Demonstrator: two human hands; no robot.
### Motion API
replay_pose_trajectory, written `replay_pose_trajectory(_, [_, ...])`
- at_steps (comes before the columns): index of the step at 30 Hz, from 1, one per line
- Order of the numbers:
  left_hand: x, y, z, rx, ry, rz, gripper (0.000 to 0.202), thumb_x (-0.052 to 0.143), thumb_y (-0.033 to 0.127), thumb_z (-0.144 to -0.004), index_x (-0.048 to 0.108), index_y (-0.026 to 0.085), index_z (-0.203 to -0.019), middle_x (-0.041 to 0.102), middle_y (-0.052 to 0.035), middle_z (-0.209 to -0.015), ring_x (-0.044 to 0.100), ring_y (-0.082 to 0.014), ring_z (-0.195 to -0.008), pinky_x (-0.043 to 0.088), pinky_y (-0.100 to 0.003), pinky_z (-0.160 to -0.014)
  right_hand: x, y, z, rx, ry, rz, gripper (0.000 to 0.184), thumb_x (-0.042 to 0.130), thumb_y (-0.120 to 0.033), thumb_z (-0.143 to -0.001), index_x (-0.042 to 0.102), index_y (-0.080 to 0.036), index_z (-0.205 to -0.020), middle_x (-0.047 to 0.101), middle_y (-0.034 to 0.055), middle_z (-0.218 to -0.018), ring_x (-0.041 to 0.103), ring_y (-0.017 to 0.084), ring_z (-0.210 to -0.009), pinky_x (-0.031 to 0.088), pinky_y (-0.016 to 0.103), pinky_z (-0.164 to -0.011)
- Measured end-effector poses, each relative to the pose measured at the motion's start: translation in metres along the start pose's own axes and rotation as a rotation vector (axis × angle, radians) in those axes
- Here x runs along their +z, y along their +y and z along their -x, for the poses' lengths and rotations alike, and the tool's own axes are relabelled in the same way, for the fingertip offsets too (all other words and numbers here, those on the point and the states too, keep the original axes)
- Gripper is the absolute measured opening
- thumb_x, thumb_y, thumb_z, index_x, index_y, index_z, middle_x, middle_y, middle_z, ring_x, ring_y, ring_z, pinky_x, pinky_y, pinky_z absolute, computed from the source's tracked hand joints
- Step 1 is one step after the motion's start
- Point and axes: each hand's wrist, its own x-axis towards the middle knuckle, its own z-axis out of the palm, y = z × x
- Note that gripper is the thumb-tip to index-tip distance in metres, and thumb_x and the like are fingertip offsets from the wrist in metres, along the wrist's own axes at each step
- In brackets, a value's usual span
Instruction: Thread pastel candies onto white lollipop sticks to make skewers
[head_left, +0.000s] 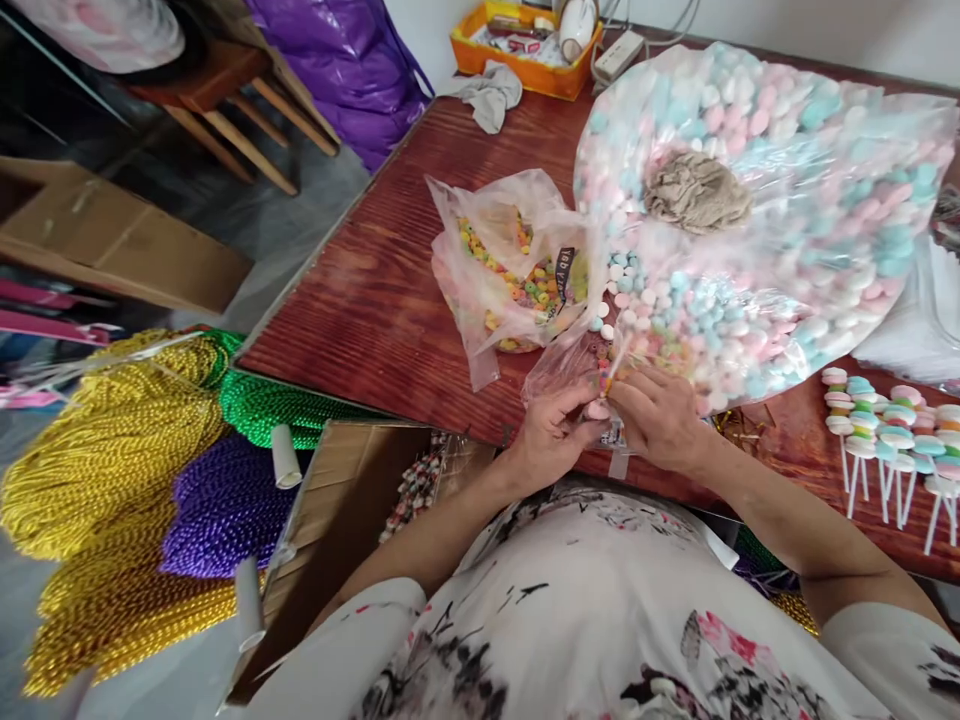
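At the table's front edge, my left hand [559,430] pinches a small pink bead [598,410] between thumb and fingers. My right hand [660,415] meets it from the other side, its fingers closed at the same spot; what they grip is too small to make out. Small colourful pieces show just above the fingertips. Beyond my hands is a clear bag of small multicoloured beads [525,275]. A large clear bag of pink, white and blue round beads [817,210] lies beside it, with some loose by its mouth.
Stacked bead lollipops on white sticks [892,430] lie at the right of the red-brown table [360,270]. A crumpled brown cloth [697,190] rests on the large bag. An orange tray [465,50] stands at the back. Left of the table are an open carton [307,520] and gold bead strands [120,440].
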Motion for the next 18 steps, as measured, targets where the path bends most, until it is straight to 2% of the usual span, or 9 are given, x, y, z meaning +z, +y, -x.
replay_pose_trajectory(2, [-0.013, -0.001, 0.01, 0.211, 0.053, -0.317, 0.017, 0.06, 0.021, -0.091, 0.069, 0.016, -0.104, 0.072, -0.0086, -0.096, 0.066, -0.017, -0.088, 0.055, -0.031, -0.083, 0.007, -0.011, -0.002, 0.321, -0.109, -0.469, 0.024, 0.057, -0.034, -0.09, 0.059, -0.019, -0.071, 0.056, -0.0002, -0.059, 0.046, 0.013, -0.055, 0.036, 0.028, -0.057])
replay_pose_trajectory(5, [-0.025, -0.003, 0.03, 0.428, 0.071, -0.622, 0.025, 0.052, 0.016, -0.092, 0.067, 0.017, -0.112, 0.072, -0.0119, -0.104, 0.067, -0.019, -0.098, 0.056, -0.034, -0.088, 0.027, -0.032, 0.002, 0.796, -0.267, -1.147, 0.029, 0.071, -0.041, -0.076, 0.055, -0.019, -0.063, 0.049, -0.0041, -0.049, 0.037, 0.009, -0.043, 0.029, 0.024, -0.043])
replay_pose_trajectory(6, [-0.026, -0.005, 0.037, 0.458, 0.059, -0.68, 0.027, 0.051, 0.015, -0.092, 0.066, 0.017, -0.114, 0.071, -0.0122, -0.104, 0.067, -0.0191, -0.098, 0.056, -0.034, -0.087, 0.035, -0.038, 0.007, 0.913, -0.288, -1.285, 0.031, 0.074, -0.04, -0.072, 0.053, -0.019, -0.062, 0.047, -0.0047, -0.048, 0.036, 0.008, -0.041, 0.027, 0.023, -0.041])
replay_pose_trajectory(8, [-0.03, -0.014, 0.05, 0.461, 0.016, -0.762, 0.027, 0.049, 0.014, -0.092, 0.066, 0.016, -0.113, 0.071, -0.0114, -0.1, 0.067, -0.0186, -0.094, 0.056, -0.033, -0.084, 0.049, -0.046, 0.019, 1.056, -0.282, -1.387, 0.032, 0.077, -0.038, -0.07, 0.053, -0.019, -0.062, 0.048, -0.0052, -0.048, 0.036, 0.007, -0.041, 0.025, 0.021, -0.04])
replay_pose_trajectory(11, [-0.051, -0.03, 0.08, 0.351, 0.026, -0.812, 0.022, 0.049, 0.016, -0.092, 0.068, 0.018, -0.103, 0.072, -0.0095, -0.095, 0.066, -0.018, -0.091, 0.056, -0.032, -0.084, 0.059, -0.044, 0.036, 1.034, -0.314, -1.29, 0.024, 0.072, -0.042, -0.08, 0.063, -0.019, -0.084, 0.059, -0.0031, -0.058, 0.045, 0.008, -0.044, 0.031, 0.02, -0.042])
replay_pose_trajectory(13, [-0.076, -0.033, 0.116, 0.228, 0.125, -0.824, 0.02, 0.048, 0.018, -0.092, 0.068, 0.019, -0.094, 0.072, -0.0094, -0.092, 0.067, -0.0183, -0.092, 0.055, -0.032, -0.085, 0.055, -0.039, 0.042, 0.889, -0.303, -1.136, 0.025, 0.066, -0.04, -0.087, 0.065, -0.022, -0.105, 0.065, -0.0013, -0.07, 0.053, 0.01, -0.05, 0.039, 0.022, -0.047])
replay_pose_trajectory(14, [-0.091, -0.031, 0.139, 0.111, 0.187, -0.866, 0.02, 0.048, 0.018, -0.092, 0.068, 0.019, -0.095, 0.072, -0.0088, -0.092, 0.068, -0.0175, -0.089, 0.056, -0.031, -0.083, 0.049, -0.036, 0.043, 0.795, -0.283, -1.023, 0.023, 0.064, -0.038, -0.089, 0.065, -0.024, -0.108, 0.066, -0.001, -0.073, 0.056, 0.011, -0.054, 0.042, 0.024, -0.051])
replay_pose_trajectory(16, [-0.123, -0.028, 0.185, -0.087, 0.329, -1.026, 0.019, 0.053, 0.022, -0.09, 0.069, 0.019, -0.099, 0.072, -0.009, -0.092, 0.068, -0.0194, -0.085, 0.056, -0.031, -0.076, 0.033, -0.03, 0.042, 0.622, -0.208, -0.757, 0.012, 0.063, -0.032, -0.09, 0.069, -0.023, -0.098, 0.065, -0.0011, -0.073, 0.058, 0.012, -0.06, 0.045, 0.026, -0.058])
replay_pose_trajectory(18, [-0.153, -0.032, 0.214, -0.254, 0.264, -1.21, 0.021, 0.055, 0.024, -0.087, 0.071, 0.022, -0.101, 0.072, -0.006, -0.085, 0.066, -0.021, -0.075, 0.053, -0.031, -0.066, 0.011, -0.024, 0.043, 0.566, -0.054, -0.554, 0.011, 0.064, -0.028, -0.09, 0.069, -0.022, -0.082, 0.063, -0.0013, -0.068, 0.057, 0.012, -0.061, 0.044, 0.027, -0.06])
